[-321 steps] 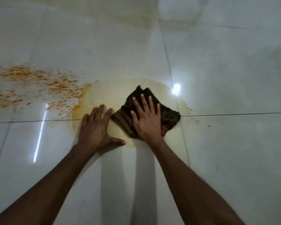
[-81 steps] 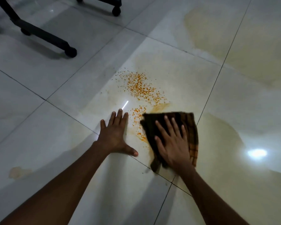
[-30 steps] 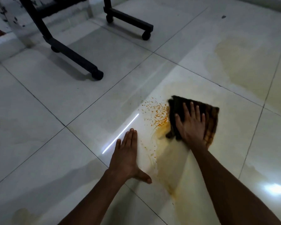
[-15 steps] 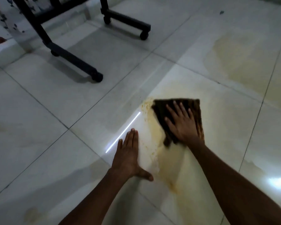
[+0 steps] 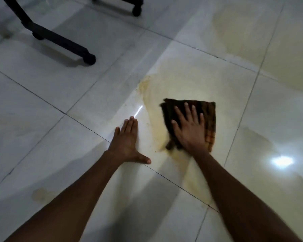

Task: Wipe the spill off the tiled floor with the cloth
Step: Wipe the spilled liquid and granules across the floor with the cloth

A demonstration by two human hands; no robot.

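Note:
A dark brown checked cloth [image 5: 207, 112] lies flat on the glossy white tiled floor [image 5: 77, 172]. My right hand [image 5: 188, 131] presses on it with fingers spread, palm covering its near half. A yellowish smear of the spill [image 5: 153, 123] runs in a curved streak just left of the cloth and trails back under my right forearm. My left hand [image 5: 127, 142] rests flat on the tile to the left of the smear, fingers together, thumb out, holding nothing. No orange flecks are visible.
Black wheeled legs of a stand [image 5: 59, 41] lie at the upper left, with another castor [image 5: 136, 10] at the top. Paler yellowish patches [image 5: 248, 32] mark the tiles at the upper right. A small stain [image 5: 40, 194] sits at the lower left.
My right hand has dragged the cloth back toward me and to the right over the spill. The orange flecks seen one second ago are gone, leaving a yellow smear. My left hand stays planted.

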